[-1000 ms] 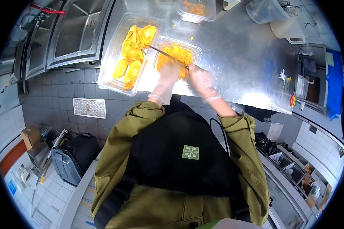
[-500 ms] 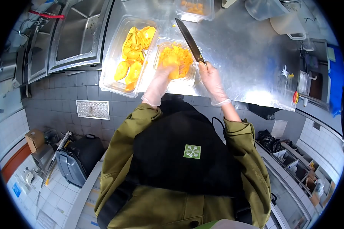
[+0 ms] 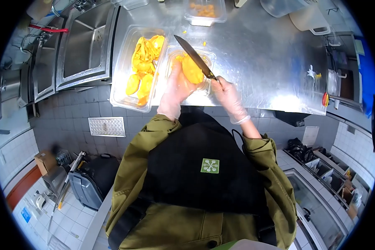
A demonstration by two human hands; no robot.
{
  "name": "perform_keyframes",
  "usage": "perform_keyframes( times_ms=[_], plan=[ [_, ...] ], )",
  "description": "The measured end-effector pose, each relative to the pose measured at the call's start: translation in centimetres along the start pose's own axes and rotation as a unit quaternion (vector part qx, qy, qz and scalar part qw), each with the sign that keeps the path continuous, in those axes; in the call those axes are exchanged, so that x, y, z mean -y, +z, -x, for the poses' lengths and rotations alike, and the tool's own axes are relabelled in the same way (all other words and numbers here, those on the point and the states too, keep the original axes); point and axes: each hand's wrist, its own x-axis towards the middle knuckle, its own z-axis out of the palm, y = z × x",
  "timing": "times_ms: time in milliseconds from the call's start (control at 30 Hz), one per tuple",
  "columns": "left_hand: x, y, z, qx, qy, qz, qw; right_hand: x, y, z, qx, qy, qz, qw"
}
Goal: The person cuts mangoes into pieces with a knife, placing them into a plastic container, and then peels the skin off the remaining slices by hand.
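Note:
My gloved left hand (image 3: 176,88) is wrapped around a smooth yellow-orange piece of peeled mango (image 3: 192,71), holding it over a small clear container (image 3: 213,55). Inside that container are cut mango bits, mostly hidden by the hand and the piece. In my right hand (image 3: 228,95), also gloved, is the handle of a long dark-bladed knife (image 3: 194,56). Its blade slants up and left, overlapping the upper right side of the mango piece in this view. Left of both hands stands a larger clear container (image 3: 117,88) with several peeled mango pieces (image 3: 143,58) in it.
Farther back on the steel table (image 3: 262,62) is another clear container (image 3: 205,18) with orange chunks. Clear plastic jugs (image 3: 306,21) stand at the back right. A steel sink (image 3: 84,46) adjoins the table on the left. Small yellow scraps lie behind the small container.
The mango piece in my left hand now faces up, with the hand lower around it. The knife has come left and down, so its blade overlaps the piece. The camera view has shifted slightly.

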Motion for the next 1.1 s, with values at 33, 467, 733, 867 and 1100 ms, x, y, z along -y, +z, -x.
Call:
perform_keyframes(
  times_ms=[33,467,733,867,1100],
  plan=[
    [0.3,0.0,-0.2,-0.017,0.004,0.014,1.000,-0.1,0.1,0.0,-0.001,0.000,-0.009,1.000],
    [0.8,-2.8,-2.0,-0.003,0.027,0.056,0.998,-1.2,0.7,-0.2,-0.047,0.017,-0.021,0.999],
    [1.7,0.3,-1.7,-0.155,0.075,-0.076,0.982,-1.2,0.0,-0.1,-0.048,0.000,-0.036,0.998],
    [0.5,-3.9,-2.5,-0.091,-0.024,-0.028,0.995,-1.5,-0.3,-0.6,-0.070,0.017,-0.055,0.996],
    [0.1,-2.0,-1.5,-0.197,-0.050,-0.112,0.973,-0.9,-0.7,-1.2,-0.045,0.042,-0.087,0.994]
  ],
)
